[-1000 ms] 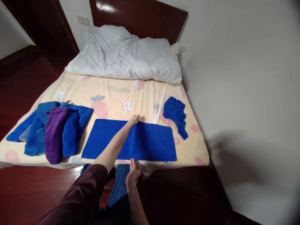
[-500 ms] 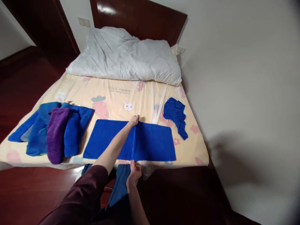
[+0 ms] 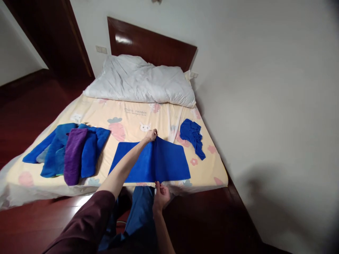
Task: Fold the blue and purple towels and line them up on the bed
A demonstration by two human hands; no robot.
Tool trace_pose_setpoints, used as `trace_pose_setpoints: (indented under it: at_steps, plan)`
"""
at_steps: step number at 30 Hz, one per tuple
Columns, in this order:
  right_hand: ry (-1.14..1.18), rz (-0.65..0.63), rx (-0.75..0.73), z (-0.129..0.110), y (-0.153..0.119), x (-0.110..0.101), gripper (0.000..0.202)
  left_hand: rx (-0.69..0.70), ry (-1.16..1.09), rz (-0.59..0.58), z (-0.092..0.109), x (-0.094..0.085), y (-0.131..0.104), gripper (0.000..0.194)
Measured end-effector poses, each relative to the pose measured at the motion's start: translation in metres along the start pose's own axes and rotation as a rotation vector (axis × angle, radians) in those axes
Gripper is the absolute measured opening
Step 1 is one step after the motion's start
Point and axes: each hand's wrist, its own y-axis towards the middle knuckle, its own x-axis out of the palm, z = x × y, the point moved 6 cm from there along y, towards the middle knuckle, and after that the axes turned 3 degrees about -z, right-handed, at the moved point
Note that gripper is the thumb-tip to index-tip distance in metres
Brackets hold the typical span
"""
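Observation:
A flat blue towel lies across the front of the bed, raised into a ridge along its middle. My left hand reaches over it and pinches the far edge at the top of that ridge. At the near edge, by the bed's front, my right hand pinches the other end of the ridge. Both side portions of the towel rest on the sheet. To its right lies a crumpled blue cloth. On the left is a pile of blue and teal towels with a folded purple towel on top.
The bed has a pale yellow sheet printed with rabbits and carrots. A thick white quilt lies folded by the dark wooden headboard. A white wall runs close along the right side.
The towel's middle has been lifted higher, forming a clearer ridge between my two hands. My view has tilted up, so the bed sits lower in the picture. Both hands keep their pinch.

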Motion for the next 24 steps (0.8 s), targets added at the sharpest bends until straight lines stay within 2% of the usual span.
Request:
trace_pose_setpoints:
  at_steps: [3, 5, 10, 13, 17, 20, 24]
  plan:
    - [0.046, 0.079, -0.145, -0.041, 0.008, -0.017, 0.049, 0.028, -0.110, 0.042, 0.020, -0.031, -0.019, 0.016]
    - [0.024, 0.069, -0.239, -0.075, 0.019, -0.023, 0.050, 0.063, -0.175, 0.075, 0.031, -0.053, -0.034, 0.016]
    - [-0.112, 0.126, -0.553, -0.184, 0.054, -0.035, 0.058, 0.198, -0.403, 0.170, 0.056, -0.120, -0.078, 0.019]
    - [-0.107, 0.041, -0.675, -0.249, 0.074, -0.029, 0.058, 0.283, -0.569, 0.252, 0.071, -0.162, -0.108, 0.028]
    - [-0.052, -0.024, -0.776, -0.324, 0.092, -0.013, 0.056, 0.367, -0.563, 0.370, 0.093, -0.211, -0.152, 0.035]
    - [-0.017, -0.097, -0.803, -0.365, 0.098, 0.004, 0.055, 0.435, -0.549, 0.435, 0.105, -0.240, -0.185, 0.043]
    - [0.026, -0.154, -0.796, -0.399, 0.096, 0.024, 0.055, 0.460, -0.487, 0.487, 0.108, -0.268, -0.224, 0.051]
